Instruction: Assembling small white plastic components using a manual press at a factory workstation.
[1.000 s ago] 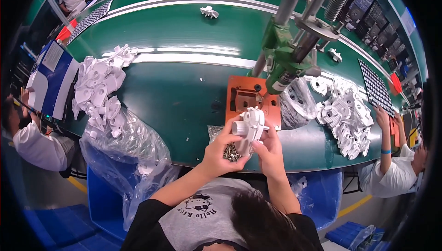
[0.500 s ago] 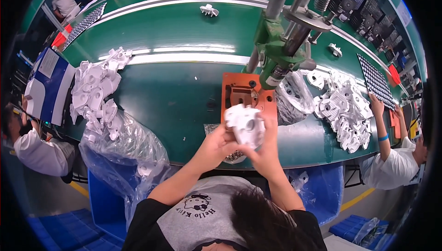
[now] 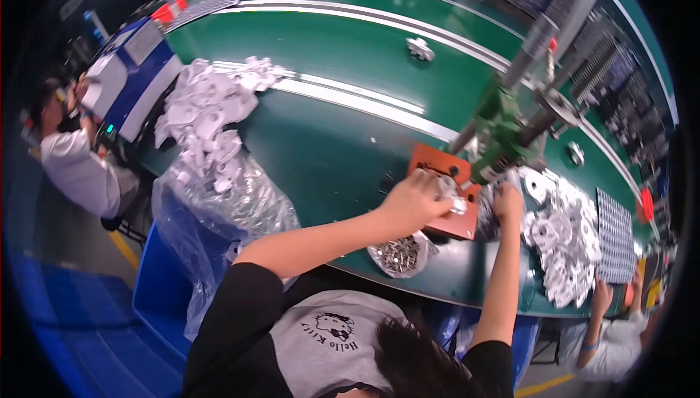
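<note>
Curled around a knobbly white part (image 3: 459, 205), the left hand (image 3: 414, 202) is over the flat orange block (image 3: 432, 156). At the crinkled plastic bag (image 3: 488, 215), the right hand's (image 3: 508, 201) grip is too obscured to tell.

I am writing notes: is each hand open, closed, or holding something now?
Left hand: holding a white part at the orange fixture.
Right hand: at the plastic bag; grip cannot be told.

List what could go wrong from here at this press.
The left hand is at the white part on the orange fixture, near the green press; a stroke now might pinch it. The small metal pieces sit near the table edge; a bump might spill them.
</note>
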A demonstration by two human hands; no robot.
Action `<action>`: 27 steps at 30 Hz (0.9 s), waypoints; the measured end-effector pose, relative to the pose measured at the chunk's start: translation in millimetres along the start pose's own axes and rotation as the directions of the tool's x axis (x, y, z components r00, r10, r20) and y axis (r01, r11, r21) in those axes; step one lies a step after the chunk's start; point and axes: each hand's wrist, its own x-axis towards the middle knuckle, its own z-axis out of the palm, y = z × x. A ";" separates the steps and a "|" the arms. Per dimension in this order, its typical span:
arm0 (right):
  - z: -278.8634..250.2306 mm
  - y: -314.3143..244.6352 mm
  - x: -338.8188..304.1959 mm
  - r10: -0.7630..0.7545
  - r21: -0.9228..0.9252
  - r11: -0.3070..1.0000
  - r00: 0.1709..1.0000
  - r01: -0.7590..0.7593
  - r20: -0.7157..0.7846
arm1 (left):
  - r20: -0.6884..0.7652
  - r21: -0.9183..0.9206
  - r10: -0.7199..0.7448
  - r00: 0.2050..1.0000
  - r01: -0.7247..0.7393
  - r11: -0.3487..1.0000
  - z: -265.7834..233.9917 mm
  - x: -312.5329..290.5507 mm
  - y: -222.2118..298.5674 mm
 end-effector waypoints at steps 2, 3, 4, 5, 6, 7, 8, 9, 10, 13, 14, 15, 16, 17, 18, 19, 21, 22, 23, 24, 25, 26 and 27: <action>1.6 -2.3 2.9 0.056 0.043 0.997 0.998 -0.057 0.026 | -0.047 -0.018 -0.021 0.999 0.021 1.000 16.4 3.0 -1.6; 4.1 5.6 3.4 0.050 0.059 0.997 0.998 -0.052 0.026 | 0.014 -0.017 -0.029 0.999 0.029 0.999 17.1 7.0 0.7; 4.0 6.9 1.9 0.053 0.075 0.996 0.998 -0.055 0.028 | 0.080 -0.022 -0.032 0.996 0.034 0.999 16.7 8.5 1.4; 2.2 9.1 2.3 0.078 0.115 0.990 0.996 -0.082 0.039 | 0.079 -0.013 -0.042 0.996 0.043 0.999 16.3 7.7 -0.5; 0.0 10.9 0.5 0.064 0.126 0.991 0.995 -0.053 -0.082 | 0.063 -0.021 -0.058 0.996 0.059 0.998 18.5 7.9 0.2; -0.8 11.1 -0.5 -0.021 0.193 0.979 0.983 0.057 -0.185 | 0.047 -0.035 -0.071 0.996 0.073 0.997 20.8 7.4 1.1; -3.1 12.2 -2.2 -0.093 0.245 0.955 0.952 0.168 -0.291 | 0.048 -0.044 -0.069 0.996 0.071 0.996 21.7 4.8 -4.1; -13.8 9.4 -5.3 -0.058 0.313 0.941 0.975 0.125 -0.215 | 0.090 -0.037 -0.055 0.994 0.058 0.998 21.6 3.3 -13.0; -24.5 2.3 -7.6 -0.025 0.379 0.922 0.990 0.076 -0.138 | 0.132 -0.029 -0.038 0.991 0.042 0.999 23.0 0.4 -18.2; -47.8 -37.6 -20.4 0.080 0.693 0.720 0.990 0.025 -0.119 | 0.092 0.014 -0.023 0.996 0.022 1.000 28.2 -5.5 -18.6; -55.8 -51.0 -24.7 0.091 0.764 0.645 0.990 0.022 -0.105 | 0.106 0.035 -0.029 0.994 0.026 0.999 26.5 -6.0 -17.5; -68.0 -72.7 -29.2 0.079 0.736 0.675 0.987 0.050 -0.139 | 0.110 0.016 -0.017 0.994 0.016 1.000 24.3 -7.5 -15.2; -76.8 -91.0 -34.0 0.066 0.706 0.705 0.983 0.076 -0.172 | 0.100 -0.016 -0.038 0.994 0.039 0.999 21.5 -8.3 -11.9; -73.8 -98.5 -35.8 -0.031 0.632 0.748 0.962 0.203 -0.273 | 0.090 -0.045 -0.058 0.994 0.062 0.997 19.2 -9.1 -9.5; -69.4 -103.6 -37.7 -0.137 0.541 0.774 0.922 0.328 -0.363 | 0.093 -0.059 -0.044 0.995 0.050 0.997 17.0 -9.7 -9.1; -66.3 -111.1 -42.5 -0.158 0.528 0.790 0.934 0.314 -0.320 | 0.084 -0.117 -0.050 0.995 0.060 0.991 15.0 -10.9 -9.7; -57.0 -117.3 -46.1 -0.275 0.427 0.823 0.921 0.374 -0.276 | 0.089 -0.165 -0.069 0.994 0.083 0.983 16.4 -12.5 -8.5; -52.9 -121.8 -49.7 -0.282 0.450 0.811 0.924 0.373 -0.257 | 0.093 -0.171 -0.070 0.993 0.085 0.982 17.8 -12.2 -7.6; -54.4 -123.8 -53.2 -0.346 0.383 0.815 0.896 0.435 -0.280 | 0.073 -0.186 -0.065 0.995 0.078 0.979 18.8 -10.9 -7.3; -62.1 -130.8 -56.1 -0.416 0.321 0.805 0.860 0.499 -0.294 | 0.055 -0.196 -0.072 0.996 0.082 0.977 18.0 -12.6 -7.6; -64.9 -133.6 -57.2 -0.420 0.329 0.802 0.862 0.499 -0.284 | 0.062 -0.196 -0.085 0.994 0.095 0.976 18.5 -13.7 -8.4; -66.1 -136.4 -56.7 -0.448 0.306 0.788 0.839 0.534 -0.310 | 0.049 -0.191 -0.092 0.995 0.100 0.976 19.7 -14.0 -9.9; -65.6 -136.2 -58.3 -0.467 0.278 0.781 0.819 0.559 -0.333 | 0.039 -0.196 -0.092 0.995 0.098 0.976 21.8 -13.1 -9.9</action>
